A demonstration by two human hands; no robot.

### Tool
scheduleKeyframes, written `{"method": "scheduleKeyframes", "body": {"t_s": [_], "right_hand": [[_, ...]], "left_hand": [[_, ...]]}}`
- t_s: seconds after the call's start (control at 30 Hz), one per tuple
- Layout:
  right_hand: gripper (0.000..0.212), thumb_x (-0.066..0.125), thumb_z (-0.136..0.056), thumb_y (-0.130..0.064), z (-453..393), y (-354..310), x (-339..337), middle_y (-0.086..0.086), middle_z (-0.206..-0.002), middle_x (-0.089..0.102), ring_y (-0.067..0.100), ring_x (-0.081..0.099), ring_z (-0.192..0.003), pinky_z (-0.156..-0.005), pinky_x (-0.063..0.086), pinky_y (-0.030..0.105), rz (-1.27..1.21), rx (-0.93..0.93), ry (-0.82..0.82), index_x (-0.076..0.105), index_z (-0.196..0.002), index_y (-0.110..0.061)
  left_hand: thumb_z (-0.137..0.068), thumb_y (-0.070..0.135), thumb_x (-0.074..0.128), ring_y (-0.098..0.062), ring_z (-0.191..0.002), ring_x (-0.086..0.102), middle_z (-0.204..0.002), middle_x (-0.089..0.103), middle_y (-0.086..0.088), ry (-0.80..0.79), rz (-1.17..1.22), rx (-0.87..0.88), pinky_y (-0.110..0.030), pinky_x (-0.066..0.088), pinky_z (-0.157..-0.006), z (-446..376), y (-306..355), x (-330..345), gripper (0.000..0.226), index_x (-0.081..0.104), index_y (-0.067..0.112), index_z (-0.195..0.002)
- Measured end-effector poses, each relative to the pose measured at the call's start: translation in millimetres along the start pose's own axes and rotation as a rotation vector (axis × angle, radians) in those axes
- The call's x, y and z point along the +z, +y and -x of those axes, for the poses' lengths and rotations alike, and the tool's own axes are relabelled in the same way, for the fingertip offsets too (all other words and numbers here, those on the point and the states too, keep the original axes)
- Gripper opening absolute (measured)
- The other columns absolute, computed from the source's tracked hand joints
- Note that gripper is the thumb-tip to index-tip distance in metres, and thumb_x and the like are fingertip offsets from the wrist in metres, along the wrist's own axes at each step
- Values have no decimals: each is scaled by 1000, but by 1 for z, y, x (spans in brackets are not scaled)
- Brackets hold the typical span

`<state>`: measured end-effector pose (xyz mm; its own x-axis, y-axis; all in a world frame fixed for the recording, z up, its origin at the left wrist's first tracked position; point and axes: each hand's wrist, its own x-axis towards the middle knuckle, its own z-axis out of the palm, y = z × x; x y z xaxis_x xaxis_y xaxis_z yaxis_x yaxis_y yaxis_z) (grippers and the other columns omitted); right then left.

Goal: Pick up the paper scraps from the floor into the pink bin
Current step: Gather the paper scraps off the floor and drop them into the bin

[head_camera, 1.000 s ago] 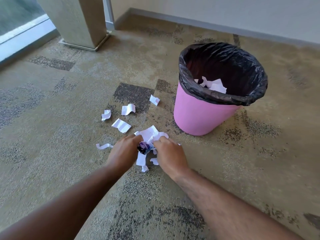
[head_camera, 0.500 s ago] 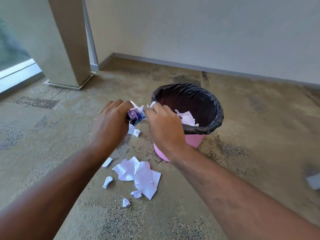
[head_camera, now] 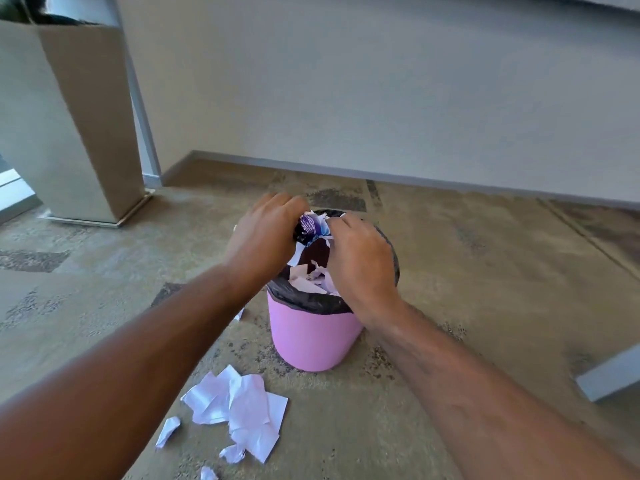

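The pink bin with a black liner stands on the carpet at the centre, with white scraps inside. Both hands hover over its mouth. My left hand and my right hand together hold a bunch of paper scraps, white with a purple printed piece, between their fingertips above the bin. A pile of white paper scraps lies on the floor in front of the bin, with smaller bits beside it.
A tall beige planter stands at the back left by a window frame. A wall with a grey skirting board runs behind the bin. A grey flat object lies at the right edge.
Both hands have risen from the floor with the bunch of scraps and moved over the bin's mouth. The view has tilted up.
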<state>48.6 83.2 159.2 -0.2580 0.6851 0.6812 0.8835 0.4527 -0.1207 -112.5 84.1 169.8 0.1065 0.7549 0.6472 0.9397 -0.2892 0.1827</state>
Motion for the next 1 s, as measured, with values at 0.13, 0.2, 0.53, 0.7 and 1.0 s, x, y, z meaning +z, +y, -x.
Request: {"method": "scheduleKeyframes", "body": {"t_s": [0.13, 0.2, 0.53, 0.7, 1.0], "right_hand": [[28, 60, -84, 2, 1, 22, 3, 5, -99, 68, 28, 62, -83, -62, 51, 37, -30, 93, -70, 69, -105, -13], [24, 60, -86, 0, 3, 31, 7, 5, -100, 66, 30, 62, -84, -63, 47, 36, -41, 135, -101, 67, -105, -13], [79, 65, -93, -16, 23, 47, 25, 9, -157, 31, 36, 53, -126, -99, 49, 46, -72, 177, -464, 20, -157, -14], [74, 65, -85, -7, 15, 41, 14, 13, -147, 42, 37, 55, -120, -88, 51, 46, -26, 238, -417, 29, -151, -10], [39, 45, -84, -12, 30, -4, 8, 11, -112, 59, 30, 58, -101, -75, 53, 41, -119, 18, -127, 60, -118, -5]], "left_hand": [[-72, -14, 60, -23, -85, 51, -90, 61, -3, -68, 48, 50, -38, 46, -63, -21, 15, 17, 34, 60, 14, -91], [-75, -11, 60, -25, -92, 53, -97, 62, -3, -117, 104, 36, -43, 50, -72, -26, 19, 26, 37, 61, 15, -100], [-66, 33, 90, -30, -137, 38, -148, 41, -3, -436, 84, -23, -62, 40, -105, -13, 27, 49, 114, 19, 26, -155], [-68, 49, 85, -24, -143, 33, -153, 38, 2, -460, 46, -8, -72, 26, -108, -10, 26, 38, 113, 17, 29, -156], [-81, 43, 78, -18, -127, 48, -146, 46, 2, -261, 306, -35, -41, 41, -109, 40, -1, 11, 84, 36, 21, -150]]}}
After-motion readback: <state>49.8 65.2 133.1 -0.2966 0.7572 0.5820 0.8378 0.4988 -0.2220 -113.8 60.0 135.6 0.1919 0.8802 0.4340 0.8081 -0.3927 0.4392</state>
